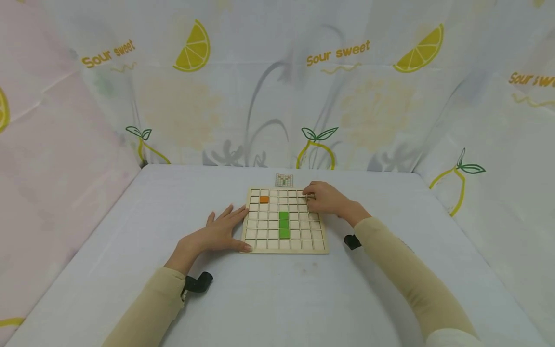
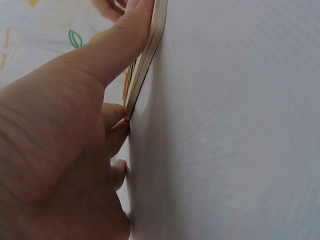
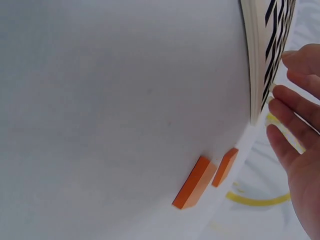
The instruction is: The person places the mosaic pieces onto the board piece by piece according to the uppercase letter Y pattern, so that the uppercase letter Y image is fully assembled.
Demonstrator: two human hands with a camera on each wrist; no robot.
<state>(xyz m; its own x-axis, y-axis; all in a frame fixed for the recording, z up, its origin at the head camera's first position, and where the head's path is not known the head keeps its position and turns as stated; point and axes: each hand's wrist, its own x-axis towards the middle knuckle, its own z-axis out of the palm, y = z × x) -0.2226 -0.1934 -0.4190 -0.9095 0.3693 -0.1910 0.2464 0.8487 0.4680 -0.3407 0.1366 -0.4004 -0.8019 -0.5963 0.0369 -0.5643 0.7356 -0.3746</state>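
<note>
Pale wooden square grid board (image 1: 284,251) lies flat on the white-covered table (image 1: 277,299), ahead of and between the two hands. Near-square, so no clear long axis; its sides run roughly away from the person.

Left hand (image 1: 217,233): fingers spread and straight, along the board's left side, thumb touching its near left corner.

Right hand (image 1: 330,198): over the board's far right part, thumb and fingers appearing to pinch a thin pale wooden tile (image 1: 308,195), mostly covered by the fingers; exact cell not readable. Hands well apart, the board between them.

Key relation: the board's far right cells lie directly at the right fingertips; the left hand is well off from them, across the board. Two flat orange blocks (image 3: 195,182) rest on the table just off the board's right side, also nearer the right hand.

On the board: one orange square tile (image 1: 264,199) toward its far left corner; three green square tiles (image 1: 284,224) in a file at mid-width. Small printed pattern card (image 1: 284,180) just beyond its far edge.
</note>
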